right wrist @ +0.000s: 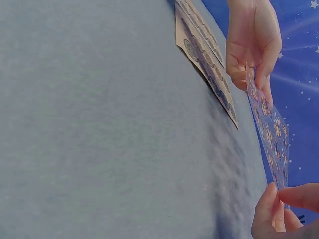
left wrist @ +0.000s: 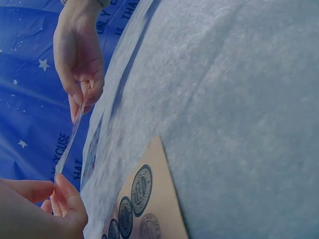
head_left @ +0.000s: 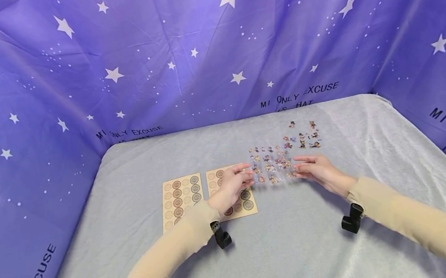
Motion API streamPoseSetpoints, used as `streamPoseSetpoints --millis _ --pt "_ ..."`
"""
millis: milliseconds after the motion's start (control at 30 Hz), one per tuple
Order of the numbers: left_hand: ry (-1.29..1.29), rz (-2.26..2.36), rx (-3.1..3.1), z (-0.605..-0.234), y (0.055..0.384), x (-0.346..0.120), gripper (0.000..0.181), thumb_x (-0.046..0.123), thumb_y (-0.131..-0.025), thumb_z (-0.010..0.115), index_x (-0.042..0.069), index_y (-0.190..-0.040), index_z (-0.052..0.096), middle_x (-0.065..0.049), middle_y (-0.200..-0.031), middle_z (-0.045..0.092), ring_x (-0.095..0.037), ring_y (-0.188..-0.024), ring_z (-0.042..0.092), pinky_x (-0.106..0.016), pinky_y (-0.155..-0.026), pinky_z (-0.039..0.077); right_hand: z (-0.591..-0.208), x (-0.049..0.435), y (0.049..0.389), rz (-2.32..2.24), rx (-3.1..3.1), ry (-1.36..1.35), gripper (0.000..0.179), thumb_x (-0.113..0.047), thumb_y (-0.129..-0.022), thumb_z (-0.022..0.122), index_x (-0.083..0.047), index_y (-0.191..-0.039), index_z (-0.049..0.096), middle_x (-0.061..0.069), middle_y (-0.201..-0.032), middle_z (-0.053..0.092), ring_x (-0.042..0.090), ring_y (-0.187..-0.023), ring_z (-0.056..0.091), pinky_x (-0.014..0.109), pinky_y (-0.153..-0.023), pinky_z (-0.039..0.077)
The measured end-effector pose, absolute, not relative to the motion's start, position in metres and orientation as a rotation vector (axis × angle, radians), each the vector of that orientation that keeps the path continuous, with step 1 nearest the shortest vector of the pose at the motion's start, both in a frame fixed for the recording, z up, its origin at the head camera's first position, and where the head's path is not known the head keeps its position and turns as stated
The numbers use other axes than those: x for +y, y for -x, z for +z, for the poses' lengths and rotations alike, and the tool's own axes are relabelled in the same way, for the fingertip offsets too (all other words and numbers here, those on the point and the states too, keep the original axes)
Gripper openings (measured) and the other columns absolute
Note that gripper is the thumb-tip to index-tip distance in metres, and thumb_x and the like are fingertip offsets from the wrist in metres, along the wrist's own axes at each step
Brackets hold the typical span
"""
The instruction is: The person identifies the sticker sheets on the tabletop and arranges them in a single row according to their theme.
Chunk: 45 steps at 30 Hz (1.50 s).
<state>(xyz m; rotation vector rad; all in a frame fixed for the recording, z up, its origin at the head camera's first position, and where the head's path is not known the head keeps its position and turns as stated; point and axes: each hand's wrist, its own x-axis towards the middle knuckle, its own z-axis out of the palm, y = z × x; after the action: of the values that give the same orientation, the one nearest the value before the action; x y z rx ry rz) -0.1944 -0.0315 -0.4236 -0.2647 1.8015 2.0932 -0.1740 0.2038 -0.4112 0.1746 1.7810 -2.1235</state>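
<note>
Between both hands hangs a clear sticker sheet (head_left: 269,166) printed with small colourful figures, raised above the table. My left hand (head_left: 234,184) pinches its left edge between thumb and fingers, and my right hand (head_left: 319,173) pinches the opposite edge. In the right wrist view the sheet (right wrist: 271,134) looks thin and tilted, with the left hand (right wrist: 254,45) at its far end. The left wrist view shows the sheet (left wrist: 75,132) nearly edge-on. Below the left forearm lie two tan sheets of round stamp-like stickers, one on the left (head_left: 181,194) and one partly hidden by the hand (head_left: 251,207).
Another clear sheet with small figures (head_left: 309,136) lies on the table beyond the right hand. Grey cloth covers the table (head_left: 292,241). A purple curtain with white stars (head_left: 170,35) hangs around its back and sides. Each wrist wears a black camera (head_left: 352,219).
</note>
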Motion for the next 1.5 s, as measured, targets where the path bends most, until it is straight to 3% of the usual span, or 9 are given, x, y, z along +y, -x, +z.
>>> streamPoseSetpoints --millis 333,633,867,1267,1500 --pt "0.252 2.038 1.823 -0.431 0.184 -0.028 0.036 -0.013 -0.080 0.051 -0.006 -0.115 0.053 -0.011 -0.087 0.061 -0.014 -0.075 0.059 -0.028 -0.073 0.052 -0.416 0.210 0.163 -2.100 1.781 -0.161 0.056 0.011 -0.083 0.046 0.018 -0.131 0.017 0.001 -0.080 0.064 0.008 -0.076 0.062 0.023 -0.076 0.050" --pt "0.219 2.021 1.832 -0.435 0.176 -0.027 0.038 -0.015 -0.077 0.050 -0.007 -0.114 0.053 -0.014 -0.084 0.062 -0.010 -0.065 0.058 -0.028 -0.069 0.053 -0.420 0.213 0.155 -2.077 1.781 -0.161 0.058 0.011 -0.082 0.049 0.018 -0.130 0.017 0.003 -0.083 0.065 0.011 -0.076 0.063 0.025 -0.076 0.051" --pt "0.210 2.028 1.835 -0.438 0.172 -0.025 0.036 -0.017 -0.075 0.051 -0.009 -0.111 0.053 -0.008 -0.076 0.060 -0.010 -0.062 0.057 -0.027 -0.063 0.053 -0.424 0.215 0.151 -2.045 1.812 -0.147 0.057 0.010 -0.082 0.050 0.019 -0.129 0.019 0.003 -0.084 0.065 0.011 -0.077 0.062 0.025 -0.077 0.050" --pt "0.152 1.950 1.921 -0.440 0.166 -0.026 0.034 -0.017 -0.077 0.050 -0.010 -0.110 0.052 -0.016 -0.080 0.061 -0.011 -0.057 0.056 -0.030 -0.064 0.054 -0.431 0.216 0.148 -1.990 1.900 -0.096 0.055 0.010 -0.082 0.050 0.022 -0.127 0.021 0.004 -0.084 0.064 0.010 -0.076 0.062 0.026 -0.075 0.051" --pt "0.107 1.928 1.951 -0.433 0.160 -0.025 0.033 -0.016 -0.078 0.051 -0.012 -0.111 0.051 -0.030 -0.091 0.058 -0.011 -0.057 0.056 -0.033 -0.066 0.054 -0.435 0.216 0.149 -1.956 1.941 -0.105 0.053 0.011 -0.081 0.050 0.023 -0.125 0.024 0.004 -0.083 0.064 0.010 -0.074 0.062 0.026 -0.074 0.052"
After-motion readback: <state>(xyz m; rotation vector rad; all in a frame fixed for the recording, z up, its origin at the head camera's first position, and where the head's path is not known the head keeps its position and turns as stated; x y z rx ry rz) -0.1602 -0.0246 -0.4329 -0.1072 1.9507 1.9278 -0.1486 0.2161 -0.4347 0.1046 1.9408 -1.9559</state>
